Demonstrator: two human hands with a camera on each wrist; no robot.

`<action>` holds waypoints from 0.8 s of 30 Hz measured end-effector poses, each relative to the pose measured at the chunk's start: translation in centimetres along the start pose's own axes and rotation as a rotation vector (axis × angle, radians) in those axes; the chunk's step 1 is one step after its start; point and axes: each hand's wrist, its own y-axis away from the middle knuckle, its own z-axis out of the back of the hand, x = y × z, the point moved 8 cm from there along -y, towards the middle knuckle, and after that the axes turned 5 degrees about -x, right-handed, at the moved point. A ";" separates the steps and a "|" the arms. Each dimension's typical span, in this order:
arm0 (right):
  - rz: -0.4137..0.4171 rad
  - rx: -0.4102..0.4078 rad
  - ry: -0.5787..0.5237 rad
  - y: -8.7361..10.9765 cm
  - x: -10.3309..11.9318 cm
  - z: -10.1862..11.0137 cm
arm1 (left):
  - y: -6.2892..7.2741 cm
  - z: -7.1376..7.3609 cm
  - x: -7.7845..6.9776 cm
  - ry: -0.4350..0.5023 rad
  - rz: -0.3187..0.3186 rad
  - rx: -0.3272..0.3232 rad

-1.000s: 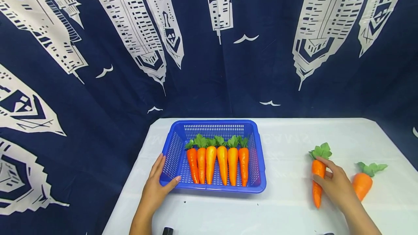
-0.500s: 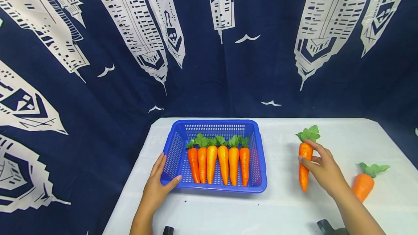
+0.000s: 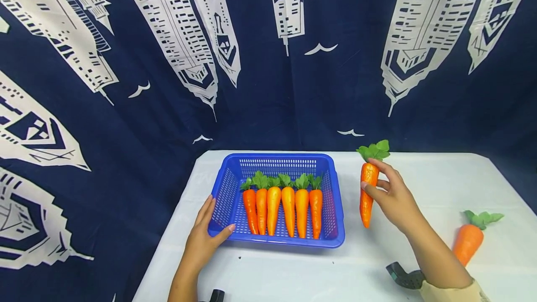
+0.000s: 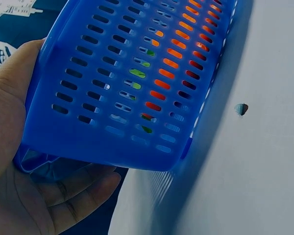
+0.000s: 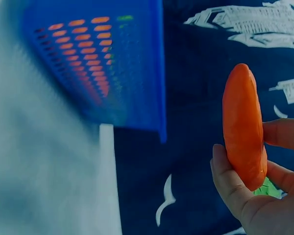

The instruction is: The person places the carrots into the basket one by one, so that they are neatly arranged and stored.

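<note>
My right hand [image 3: 395, 195] pinches an orange carrot with green leaves [image 3: 368, 190] between thumb and fingers, upright just right of the basket. The right wrist view shows that carrot [image 5: 242, 127] pointing tip up, its leaves partly hidden by the hand. My left hand [image 3: 201, 241] holds the near left corner of a blue plastic basket [image 3: 277, 242], thumb over the front rim and fingers along the left side. Inside the basket, several carrots [image 3: 273, 211] lie side by side in a row, leaves toward the back.
Another, thicker carrot [image 3: 467, 241] lies on the white table [image 3: 293, 278] at the right, partly behind the right forearm. A dark blue cloth with white buildings [image 3: 327, 92] hangs behind the table. A black device [image 3: 404, 276] sits at the right wrist.
My right hand has lifted the carrot and carried it left and back, toward the basket's right side. The left hand and the basket stay in place.
</note>
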 end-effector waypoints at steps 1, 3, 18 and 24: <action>0.003 0.005 -0.009 -0.2 0.4 -0.2 | 0.0 0.0 0.0 0.000 -0.002 -0.002; 0.004 0.015 -0.022 -0.5 1.0 -0.8 | 0.0 0.0 0.0 0.003 -0.001 -0.003; 0.083 0.086 -0.136 -2.2 4.8 -5.5 | 0.0 0.1 0.0 -0.006 0.000 -0.005; 0.160 0.088 -0.125 -3.0 6.5 -6.9 | 0.0 0.0 0.0 -0.001 0.000 -0.004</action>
